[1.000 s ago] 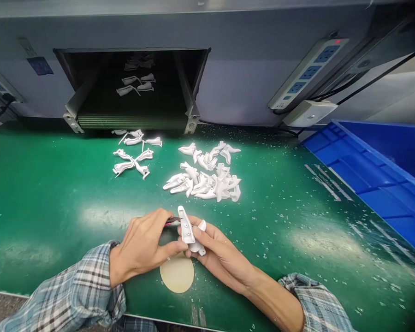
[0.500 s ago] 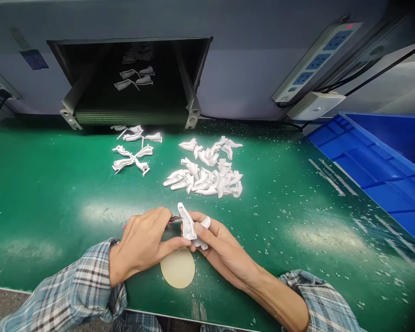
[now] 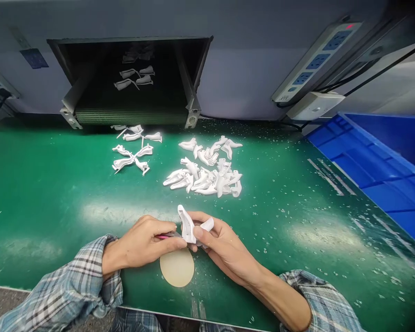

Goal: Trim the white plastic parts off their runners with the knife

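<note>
My right hand (image 3: 224,246) is closed around white curved plastic parts. One hollow part (image 3: 186,223) stands upright between thumb and fingers, its open side towards me. A second white part (image 3: 207,224) pokes out behind the thumb. My left hand (image 3: 141,242) grips a small pink-handled tool (image 3: 163,237) with a grey metal tip, mostly hidden by the fingers, so its exact kind does not show. That tip is close against the lower left edge of the upright part; whether it touches is unclear. Under the hands lies a round cream-coloured disc (image 3: 177,268).
Loose white parts (image 3: 207,177) lie piled beyond my hands. Joined clusters of parts (image 3: 133,159) lie further left, before a conveyor belt (image 3: 131,115) carrying more. A blue crate (image 3: 376,170) stands right on the green table (image 3: 55,184), which is scattered with small shavings.
My left hand has lowered and turned, bringing the tool's tip from the middle of the upright part to its lower edge. The right hand has rotated the parts slightly.
</note>
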A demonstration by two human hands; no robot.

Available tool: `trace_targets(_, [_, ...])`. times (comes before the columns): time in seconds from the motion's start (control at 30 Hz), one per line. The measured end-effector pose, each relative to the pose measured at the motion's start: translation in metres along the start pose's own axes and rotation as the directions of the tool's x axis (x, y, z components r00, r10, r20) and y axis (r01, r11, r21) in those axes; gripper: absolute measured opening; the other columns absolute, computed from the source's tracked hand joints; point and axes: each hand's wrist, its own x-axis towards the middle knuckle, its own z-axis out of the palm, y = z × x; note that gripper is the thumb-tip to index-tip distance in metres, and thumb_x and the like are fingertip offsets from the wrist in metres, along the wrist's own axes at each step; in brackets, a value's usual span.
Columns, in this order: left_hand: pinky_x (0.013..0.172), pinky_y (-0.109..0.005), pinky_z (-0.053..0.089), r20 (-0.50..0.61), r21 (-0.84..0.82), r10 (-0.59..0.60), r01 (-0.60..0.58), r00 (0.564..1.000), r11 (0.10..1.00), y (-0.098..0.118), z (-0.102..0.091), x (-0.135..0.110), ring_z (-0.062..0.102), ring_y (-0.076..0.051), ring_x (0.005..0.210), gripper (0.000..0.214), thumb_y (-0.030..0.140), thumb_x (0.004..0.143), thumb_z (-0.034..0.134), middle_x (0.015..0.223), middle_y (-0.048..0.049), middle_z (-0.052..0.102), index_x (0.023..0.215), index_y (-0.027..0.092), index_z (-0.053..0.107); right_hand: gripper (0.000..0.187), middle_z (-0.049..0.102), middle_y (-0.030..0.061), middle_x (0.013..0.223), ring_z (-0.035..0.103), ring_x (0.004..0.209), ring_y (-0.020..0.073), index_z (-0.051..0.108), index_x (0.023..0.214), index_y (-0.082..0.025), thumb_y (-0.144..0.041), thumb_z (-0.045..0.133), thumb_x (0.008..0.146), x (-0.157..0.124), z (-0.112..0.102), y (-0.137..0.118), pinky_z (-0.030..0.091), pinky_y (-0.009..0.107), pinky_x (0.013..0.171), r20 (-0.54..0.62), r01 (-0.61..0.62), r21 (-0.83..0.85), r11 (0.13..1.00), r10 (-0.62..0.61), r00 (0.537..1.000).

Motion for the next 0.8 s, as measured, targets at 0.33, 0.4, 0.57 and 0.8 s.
trace_targets(0.33, [0.072, -0.026, 0.044, -0.384, 0.481, -0.019, 0.218, 0.923, 0.849, -0.027, -0.017, 0.018, 0.067, -0.017, 0.085, 0.018, 0.035, 0.101, 0.051, 0.102, -0.0008, 0.073, 0.112, 0.026, 0.062, 0.023, 0.065, 0.0044, 0.100, 0.063, 0.096, 0.0199, 0.070, 0.093, -0.021, -0.042, 0.077, 0.086, 0.006, -0.006, 0.003, 0.055, 0.027, 0.067, -0.040, -0.037, 0.356, 0.934, 0.055, 0.998])
trace_targets(0.4, [0.075, -0.028, 0.045, -0.414, 0.562, -0.031, 0.282, 0.910, 0.778, -0.031, -0.022, 0.033, 0.069, -0.021, 0.095, 0.022, 0.036, 0.102, 0.049, 0.115, -0.0035, 0.072, 0.118, 0.026, 0.062, 0.026, 0.062, 0.0011, 0.086, 0.063, 0.086, 0.0172, 0.066, 0.084, -0.020, -0.044, 0.077, 0.086, 0.007, -0.008, 0.007, 0.054, 0.024, 0.060, -0.056, -0.052, 0.327, 0.944, 0.074, 0.996])
trace_targets(0.57, [0.064, -0.027, 0.040, -0.452, 0.605, -0.041, 0.340, 0.891, 0.720, -0.035, -0.028, 0.069, 0.070, -0.023, 0.082, 0.022, 0.040, 0.100, 0.053, 0.094, -0.0057, 0.075, 0.103, 0.023, 0.066, 0.031, 0.060, -0.0004, 0.076, 0.061, 0.074, 0.0154, 0.069, 0.109, -0.021, -0.041, 0.077, 0.086, 0.007, -0.008, 0.009, 0.054, 0.023, 0.055, -0.061, -0.090, 0.255, 0.963, 0.109, 0.992])
trace_targets(0.8, [0.069, -0.026, 0.044, -0.489, 0.587, 0.069, 0.270, 0.869, 0.764, -0.022, -0.019, 0.044, 0.069, -0.018, 0.080, 0.019, 0.036, 0.101, 0.052, 0.093, -0.0022, 0.074, 0.108, 0.023, 0.065, 0.020, 0.059, 0.0025, 0.084, 0.058, 0.087, 0.0185, 0.069, 0.092, -0.020, -0.038, 0.074, 0.085, 0.007, -0.008, 0.004, 0.061, 0.030, 0.067, -0.132, -0.021, 0.298, 0.954, 0.063, 0.989])
